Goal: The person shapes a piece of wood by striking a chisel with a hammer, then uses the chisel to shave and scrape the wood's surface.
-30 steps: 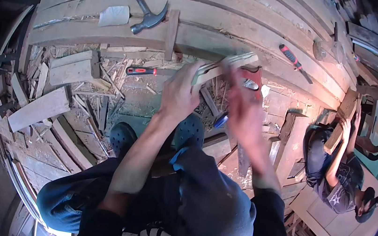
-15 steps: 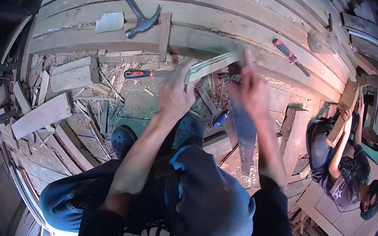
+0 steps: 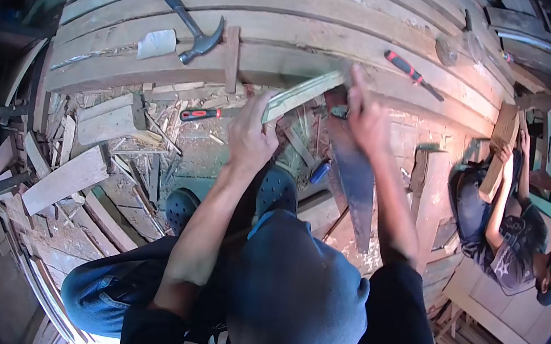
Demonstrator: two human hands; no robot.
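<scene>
My left hand [image 3: 252,135] is closed around the lower end of a short grooved piece of wood [image 3: 305,94], which slants up to the right. At the wood's upper end is my right hand [image 3: 369,123], its index finger stretched along that end. Motion blurs its other fingers, and a greyish smear there cannot be made out. Below the right hand a handsaw [image 3: 355,195] stands with its blade pointing toward me. A claw hammer [image 3: 193,28] rests on the plank bench ahead, left of the wood. Farther right on the bench lies a red-and-black handled tool [image 3: 411,73].
Wood offcuts [image 3: 68,177] and shavings cover the floor at left. A second red-handled tool [image 3: 200,114] and a blue object [image 3: 320,172] lie near my feet. A white roll [image 3: 157,44] sits on the bench [image 3: 276,0]. At right another person [image 3: 512,235] holds a wooden block [image 3: 500,151].
My right hand has shifted slightly at the wood's upper end and looks less blurred. The wood stays in my left hand. The whole view has moved a little.
</scene>
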